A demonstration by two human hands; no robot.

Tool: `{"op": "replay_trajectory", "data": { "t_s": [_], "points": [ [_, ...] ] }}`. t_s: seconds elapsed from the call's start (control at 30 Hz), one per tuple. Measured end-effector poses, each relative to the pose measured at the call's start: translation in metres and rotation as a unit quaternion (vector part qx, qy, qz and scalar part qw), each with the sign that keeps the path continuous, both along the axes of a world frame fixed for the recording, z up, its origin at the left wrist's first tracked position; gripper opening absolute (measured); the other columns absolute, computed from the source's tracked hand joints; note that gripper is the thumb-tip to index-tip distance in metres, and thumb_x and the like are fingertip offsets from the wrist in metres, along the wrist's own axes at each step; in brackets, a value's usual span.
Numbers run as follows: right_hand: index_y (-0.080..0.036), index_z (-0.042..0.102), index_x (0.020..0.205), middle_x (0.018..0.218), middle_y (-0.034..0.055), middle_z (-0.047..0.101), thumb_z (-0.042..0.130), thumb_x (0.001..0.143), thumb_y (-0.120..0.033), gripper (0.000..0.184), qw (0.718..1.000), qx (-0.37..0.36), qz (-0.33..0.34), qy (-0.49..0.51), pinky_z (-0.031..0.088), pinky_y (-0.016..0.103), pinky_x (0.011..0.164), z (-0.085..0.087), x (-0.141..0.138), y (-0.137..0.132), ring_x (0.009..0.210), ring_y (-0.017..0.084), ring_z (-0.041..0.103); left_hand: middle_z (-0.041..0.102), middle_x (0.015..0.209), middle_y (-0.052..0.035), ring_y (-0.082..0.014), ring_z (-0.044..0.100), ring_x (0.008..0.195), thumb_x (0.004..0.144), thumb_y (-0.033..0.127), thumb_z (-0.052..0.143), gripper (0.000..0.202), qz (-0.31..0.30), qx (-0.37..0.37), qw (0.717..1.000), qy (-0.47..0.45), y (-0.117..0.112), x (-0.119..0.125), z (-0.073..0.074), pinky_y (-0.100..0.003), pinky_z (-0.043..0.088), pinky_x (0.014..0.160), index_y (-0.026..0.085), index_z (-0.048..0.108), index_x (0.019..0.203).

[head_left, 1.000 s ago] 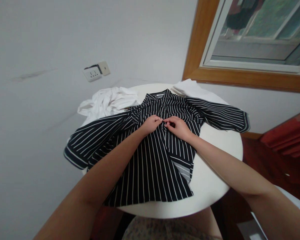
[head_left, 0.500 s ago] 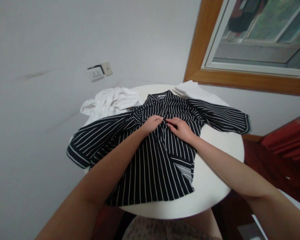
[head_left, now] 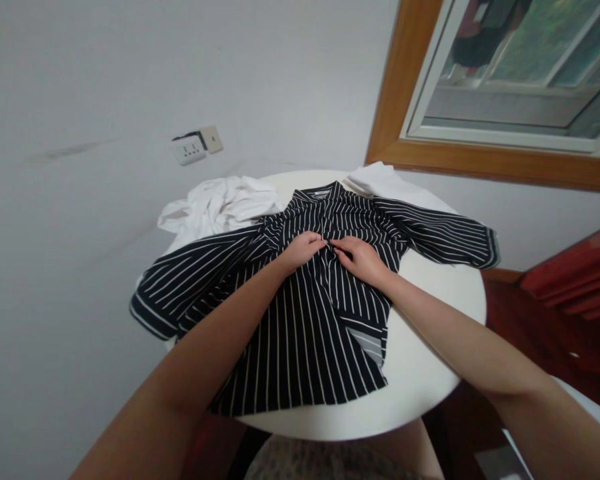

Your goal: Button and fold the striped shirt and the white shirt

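A black shirt with white stripes (head_left: 300, 347) lies spread out, front up, collar at the far side and sleeves out to both sides. At the middle of its front opening, my left hand (head_left: 303, 251) pinches the fabric edge between thumb and fingers. Close against it, my right hand (head_left: 361, 260) also pinches the shirt front, its fingertips almost touching the left ones. Whatever small part sits between the fingertips, perhaps a button, is too small to make out. Near the hem on the right, a corner is folded open and shows the paler inside.
The shirt rests on a round white table (head_left: 430, 367). A crumpled white cloth (head_left: 225, 203) lies at the back left, and a folded white cloth (head_left: 380, 179) at the back right. Behind are a wall with a socket (head_left: 189, 150) and a wood-framed window (head_left: 480, 157).
Both hands stay at the same spot on the shirt front, with the fingertips slightly closer together. The whole view has shifted a little; the shirt lies as before.
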State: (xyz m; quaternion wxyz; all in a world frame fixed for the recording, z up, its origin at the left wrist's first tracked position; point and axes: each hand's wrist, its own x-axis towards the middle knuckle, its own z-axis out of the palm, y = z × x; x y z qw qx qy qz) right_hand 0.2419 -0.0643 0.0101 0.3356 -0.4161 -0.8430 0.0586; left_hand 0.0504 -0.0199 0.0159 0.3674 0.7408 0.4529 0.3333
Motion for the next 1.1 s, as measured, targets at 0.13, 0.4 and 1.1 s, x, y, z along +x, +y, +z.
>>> {"op": "replay_trajectory", "data": {
  "t_s": [0.13,0.4,1.1],
  "points": [
    [-0.017,0.066,0.119,0.101,0.0085,0.069,0.049,0.092,-0.019,0.032,1.0,-0.011,-0.001,0.009,0.049,0.037,0.088,0.002,0.001,-0.001,0.094,0.021,0.062,0.05,0.068,0.0027,-0.014,0.048,0.069,0.08,0.035,0.053,0.024,-0.011,0.01,1.0,0.013,0.001,-0.001,0.0,-0.029,0.041,0.069,0.018,0.053,0.062],
    [-0.019,0.066,0.082,0.078,0.0017,0.067,0.046,0.096,-0.036,0.03,0.978,-0.143,-0.025,0.149,0.046,0.029,0.076,-0.001,-0.002,0.012,0.075,0.015,0.061,0.046,0.075,0.0018,-0.011,0.049,0.066,0.078,0.024,0.059,0.013,-0.037,0.084,0.995,0.048,0.005,0.002,-0.008,-0.028,0.046,0.069,0.017,0.056,0.068],
    [-0.019,0.058,0.073,0.079,0.001,0.062,0.045,0.096,-0.032,0.03,0.984,-0.145,-0.076,0.067,0.039,0.026,0.074,-0.009,-0.011,0.028,0.077,0.015,0.055,0.047,0.077,-0.0004,-0.0138,0.052,0.069,0.081,0.022,0.055,0.011,-0.036,0.161,0.981,0.098,0.006,0.003,-0.013,-0.031,0.05,0.073,0.018,0.055,0.07]
  ]
}}
